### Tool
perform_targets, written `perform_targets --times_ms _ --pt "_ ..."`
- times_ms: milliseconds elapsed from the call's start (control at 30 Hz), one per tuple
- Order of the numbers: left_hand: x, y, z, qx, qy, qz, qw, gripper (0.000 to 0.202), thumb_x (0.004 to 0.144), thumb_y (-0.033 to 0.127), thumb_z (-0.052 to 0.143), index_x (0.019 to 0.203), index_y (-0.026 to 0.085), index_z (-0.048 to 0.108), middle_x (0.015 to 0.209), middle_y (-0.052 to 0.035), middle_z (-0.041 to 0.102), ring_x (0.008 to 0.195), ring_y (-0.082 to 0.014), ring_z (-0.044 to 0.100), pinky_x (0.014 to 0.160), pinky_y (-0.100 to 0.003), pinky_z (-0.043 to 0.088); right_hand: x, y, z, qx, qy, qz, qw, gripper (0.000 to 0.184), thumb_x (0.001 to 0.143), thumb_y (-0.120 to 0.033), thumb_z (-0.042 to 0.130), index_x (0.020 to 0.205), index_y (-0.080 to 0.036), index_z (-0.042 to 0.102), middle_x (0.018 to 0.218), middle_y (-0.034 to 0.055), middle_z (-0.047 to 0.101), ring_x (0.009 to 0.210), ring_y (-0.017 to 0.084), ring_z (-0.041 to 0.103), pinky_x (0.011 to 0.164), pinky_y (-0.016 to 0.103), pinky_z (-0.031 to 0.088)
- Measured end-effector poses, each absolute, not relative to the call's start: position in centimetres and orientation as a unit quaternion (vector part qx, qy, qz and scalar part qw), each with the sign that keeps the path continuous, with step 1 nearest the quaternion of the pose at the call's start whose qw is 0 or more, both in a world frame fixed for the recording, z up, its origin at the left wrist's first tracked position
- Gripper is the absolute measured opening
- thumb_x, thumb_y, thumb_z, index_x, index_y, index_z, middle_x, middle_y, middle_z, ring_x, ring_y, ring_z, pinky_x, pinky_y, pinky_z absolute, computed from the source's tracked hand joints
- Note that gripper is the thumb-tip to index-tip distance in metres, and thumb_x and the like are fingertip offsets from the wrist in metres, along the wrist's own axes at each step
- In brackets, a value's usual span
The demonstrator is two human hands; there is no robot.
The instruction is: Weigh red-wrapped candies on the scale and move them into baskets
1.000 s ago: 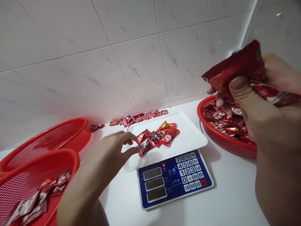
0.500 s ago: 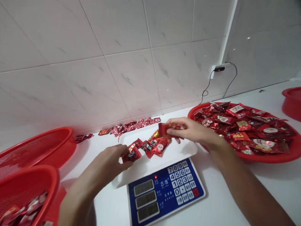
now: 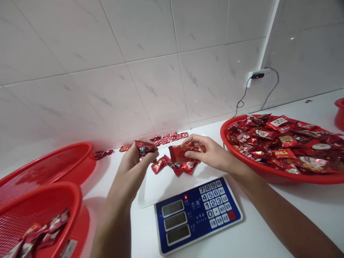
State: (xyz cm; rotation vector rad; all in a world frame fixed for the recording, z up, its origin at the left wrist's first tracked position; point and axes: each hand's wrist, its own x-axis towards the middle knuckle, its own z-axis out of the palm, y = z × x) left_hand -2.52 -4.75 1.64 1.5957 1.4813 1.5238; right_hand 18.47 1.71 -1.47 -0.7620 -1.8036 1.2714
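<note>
My left hand is raised above the near-left corner of the scale's white tray. It pinches a red foil candy packet between thumb and fingers. My right hand holds a larger red wrapped packet by its edge, over the tray's far side. The two hands are close together but apart. Below them, a small heap of red wrapped candies lies on the tray, partly hidden by my hands.
The scale's blue keypad panel faces me at the front. A red basket heaped with candies stands to the right. Two red mesh baskets are at the left, the nearer holding several candies. A row of candies lines the wall.
My left hand has lifted a packet off the tray and risen. My right hand has moved slightly left over the tray, still holding its packet.
</note>
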Motion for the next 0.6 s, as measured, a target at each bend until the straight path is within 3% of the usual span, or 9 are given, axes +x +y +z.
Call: perform_targets --times_ms 100,233,433,500,600 --pt "-2.0 -4.8 1.6 0.582 0.556 0.535 0.257 0.021 0.074 0.037 0.074 0.080 0.022 0.060 0.071 0.0031 0.058 0.064 -0.0118 0.053 0.054 -0.021 0.044 18.3 1.1 -1.3 -0.317 -0.692 0.511 0.400 0.019 0.083 -0.021 0.072 0.094 -0.021 0.056 0.085 -0.0010 0.067 0.074 0.014 0.068 0.071 0.031 0.056" --pt "-1.0 -4.9 1.8 0.643 0.577 0.433 0.257 0.029 0.078 0.047 0.073 0.092 0.024 0.063 0.059 0.0055 0.056 0.053 -0.0123 0.048 0.048 -0.024 0.036 18.4 0.8 -1.1 -0.268 -0.669 0.571 0.395 0.029 0.080 -0.029 0.078 0.096 -0.022 0.054 0.087 -0.0006 0.069 0.076 0.014 0.069 0.069 0.028 0.056" --pt "-1.0 -4.7 2.4 0.647 0.605 0.391 0.251 0.031 0.072 0.050 0.074 0.066 0.021 0.062 0.059 0.0004 0.065 0.060 -0.0179 0.060 0.057 -0.028 0.046 18.9 1.4 -1.3 -0.292 -0.695 0.585 0.299 0.029 0.092 -0.040 0.064 0.113 -0.021 0.055 0.080 0.0025 0.071 0.065 0.015 0.068 0.059 0.029 0.054" --pt "-2.2 -4.9 2.6 0.650 0.641 0.344 0.218 0.032 0.070 0.051 0.071 0.062 0.022 0.062 0.056 0.0008 0.063 0.056 -0.0180 0.058 0.054 -0.028 0.044 19.4 2.0 -1.4 -0.342 -0.733 0.510 0.292 0.026 0.096 -0.037 0.057 0.115 -0.020 0.060 0.096 0.0081 0.074 0.075 0.017 0.071 0.065 0.031 0.055" --pt "-4.8 -5.1 2.6 0.677 0.686 0.205 0.168 0.035 0.069 0.053 0.067 0.054 0.022 0.060 0.052 0.0014 0.059 0.052 -0.0170 0.052 0.050 -0.027 0.037 20.4 3.0 -1.6 -0.401 -0.796 0.345 0.294 0.021 0.093 -0.028 0.058 0.108 -0.021 0.070 0.117 0.0097 0.072 0.104 0.022 0.068 0.089 0.038 0.052"
